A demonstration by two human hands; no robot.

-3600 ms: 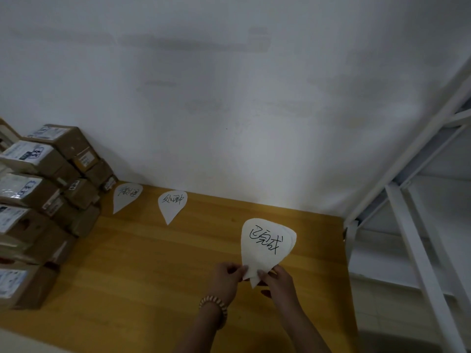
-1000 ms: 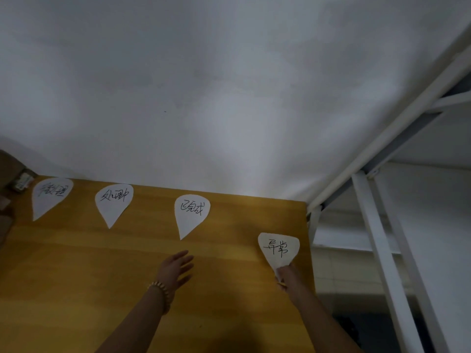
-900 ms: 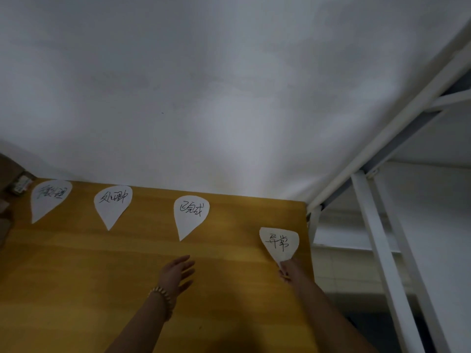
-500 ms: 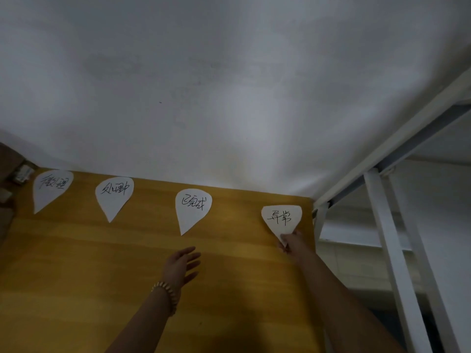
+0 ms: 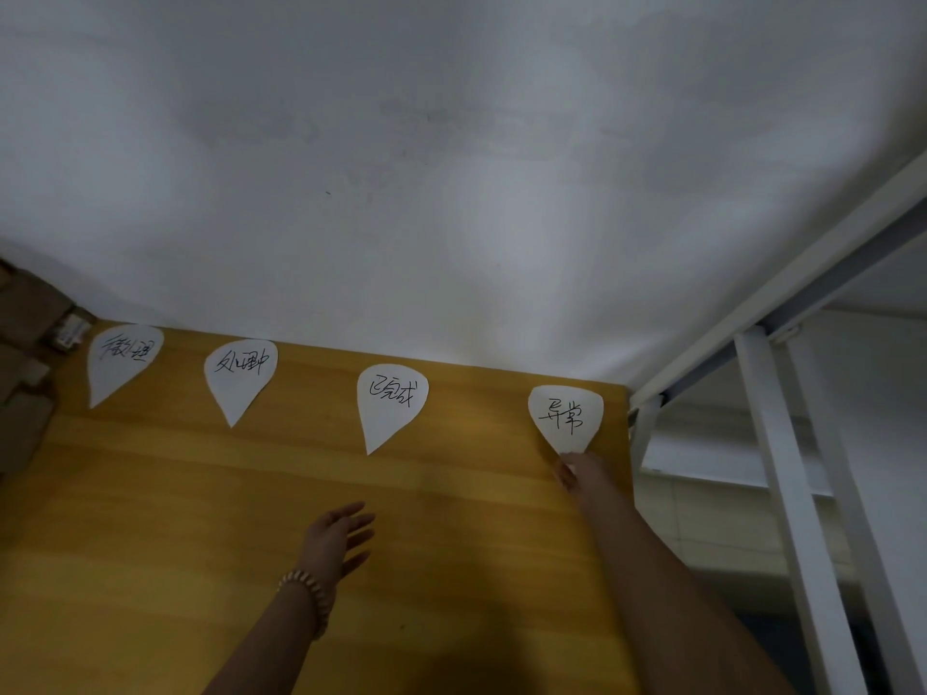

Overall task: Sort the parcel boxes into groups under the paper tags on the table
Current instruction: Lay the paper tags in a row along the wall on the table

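Several white teardrop paper tags with handwriting lie in a row along the far edge of the wooden table (image 5: 150, 519). The rightmost tag (image 5: 566, 416) lies near the table's right corner, and my right hand (image 5: 577, 471) pinches its lower tip. The other tags lie at far left (image 5: 123, 356), left of middle (image 5: 240, 376) and middle (image 5: 391, 401). My left hand (image 5: 336, 536), with a bead bracelet on the wrist, hovers open over the bare table below the middle tag. Brown parcel boxes (image 5: 25, 373) are stacked at the left edge, mostly out of frame.
A white wall (image 5: 451, 168) rises right behind the table. A white metal shelf frame (image 5: 782, 443) stands beside the table's right edge.
My right hand has pushed the rightmost tag away from me toward the wall, level with the other tags. My left hand has stayed open over the table.
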